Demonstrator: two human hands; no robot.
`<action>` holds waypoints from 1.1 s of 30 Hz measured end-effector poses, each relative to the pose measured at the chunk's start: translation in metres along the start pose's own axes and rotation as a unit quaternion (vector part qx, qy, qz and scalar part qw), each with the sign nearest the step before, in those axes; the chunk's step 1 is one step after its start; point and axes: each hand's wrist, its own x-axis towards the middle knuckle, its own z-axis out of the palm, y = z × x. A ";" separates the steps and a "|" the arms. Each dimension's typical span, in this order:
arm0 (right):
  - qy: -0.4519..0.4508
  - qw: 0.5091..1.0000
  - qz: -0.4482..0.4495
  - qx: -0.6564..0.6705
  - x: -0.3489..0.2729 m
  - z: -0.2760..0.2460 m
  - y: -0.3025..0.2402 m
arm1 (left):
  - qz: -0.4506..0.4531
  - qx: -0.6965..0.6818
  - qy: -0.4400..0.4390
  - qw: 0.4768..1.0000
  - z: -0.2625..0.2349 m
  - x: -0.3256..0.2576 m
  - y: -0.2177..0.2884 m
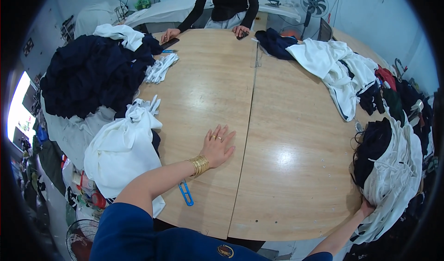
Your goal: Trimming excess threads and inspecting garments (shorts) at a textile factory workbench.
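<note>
My left hand [218, 144] lies flat on the round wooden table [277, 136], fingers spread, holding nothing. Gold bangles sit on that wrist and rings on the fingers. A blue clip-like tool [186, 193] lies on the table under my left forearm. My right hand [366, 208] reaches to the table's right edge and presses against the underside of a stack of white and dark garments [393, 168]; its fingers are mostly hidden by the cloth. A bundle of white cloth [122, 152] rests to the left of my left arm.
A big heap of navy clothes [92, 73] fills the left side, with white pieces [159, 69] beside it. White and dark garments [337, 71] lie at the far right. Another person in black sits across the table, hands [240, 30] near a phone [169, 42]. A fan [314, 3] stands behind.
</note>
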 end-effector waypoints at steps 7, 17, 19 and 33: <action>0.039 0.998 -0.038 -0.040 0.011 -0.002 0.074 | -0.021 0.040 -0.006 0.999 -0.005 -0.020 -0.023; -0.382 0.893 0.230 -0.060 0.120 -0.142 0.026 | 0.018 0.042 -0.004 0.999 0.032 0.057 0.004; -0.098 0.965 0.039 -0.241 0.010 -0.080 0.137 | 0.010 0.109 -0.009 0.994 0.018 0.039 -0.022; -0.229 0.364 -0.397 -0.811 -0.099 -0.015 0.076 | 0.020 0.015 -0.002 1.000 0.022 0.056 0.011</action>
